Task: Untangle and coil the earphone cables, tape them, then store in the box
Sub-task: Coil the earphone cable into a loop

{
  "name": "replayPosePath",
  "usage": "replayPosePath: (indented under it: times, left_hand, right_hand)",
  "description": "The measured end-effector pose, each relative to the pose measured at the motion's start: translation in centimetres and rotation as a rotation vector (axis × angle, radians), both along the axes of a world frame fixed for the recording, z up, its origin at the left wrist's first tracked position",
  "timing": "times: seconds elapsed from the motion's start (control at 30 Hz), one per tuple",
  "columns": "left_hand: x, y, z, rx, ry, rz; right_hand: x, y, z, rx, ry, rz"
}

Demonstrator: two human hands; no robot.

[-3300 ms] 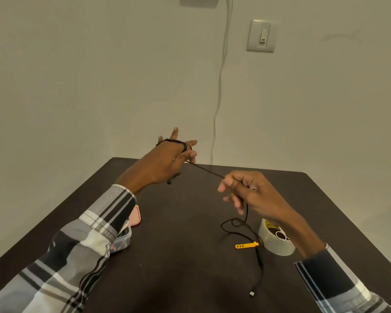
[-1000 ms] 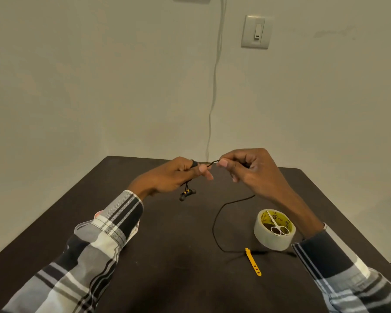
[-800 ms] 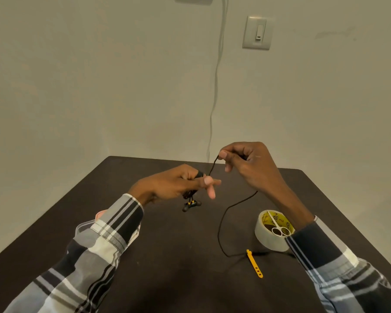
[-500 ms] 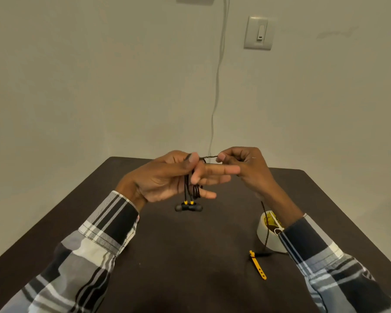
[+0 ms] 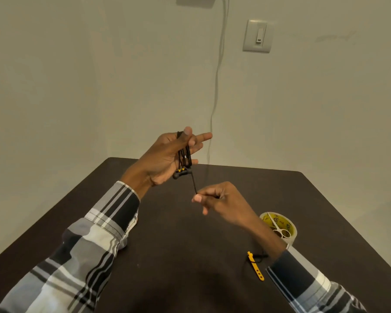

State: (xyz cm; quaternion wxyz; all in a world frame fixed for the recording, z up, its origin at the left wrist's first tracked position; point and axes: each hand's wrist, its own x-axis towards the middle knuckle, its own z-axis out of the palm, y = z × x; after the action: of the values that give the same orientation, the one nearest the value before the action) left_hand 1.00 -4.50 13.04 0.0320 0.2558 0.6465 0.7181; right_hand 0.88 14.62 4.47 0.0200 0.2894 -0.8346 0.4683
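While winding earphone cable round left hand, thumb clamping the loops:
Keep right hand pinching taut; lay turns side by side.

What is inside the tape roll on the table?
A small pair of scissors lies across the hollow of the tape roll, its white handle loops inside and its blades resting on the rim. The core's bottom is hidden by the roll's wall and the scissors.

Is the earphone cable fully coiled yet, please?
Not fully: loops wrap the left hand, but the earphone cable runs on to the right hand.
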Motion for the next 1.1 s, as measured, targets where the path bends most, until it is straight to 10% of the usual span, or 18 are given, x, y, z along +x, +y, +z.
replayPosePath:
  times: [0.3, 0.6, 1.1]
  left_hand:
    - [-1.1, 0.4, -3.2, -0.680, 0.198, 0.154]
    - [0.8, 1.2, -3.2, -0.710, 0.146, -0.154]
    - [3.3, 0.0, -1.7, 0.245, -0.134, -0.662]
  right_hand:
    - [1.0, 1.3, 1.7, 0.044, 0.081, -0.088]
    - [1.1, 3.4, 5.3, 0.064, 0.186, -0.162]
    - [-2.4, 3.5, 5.2, -0.327, 0.041, -0.088]
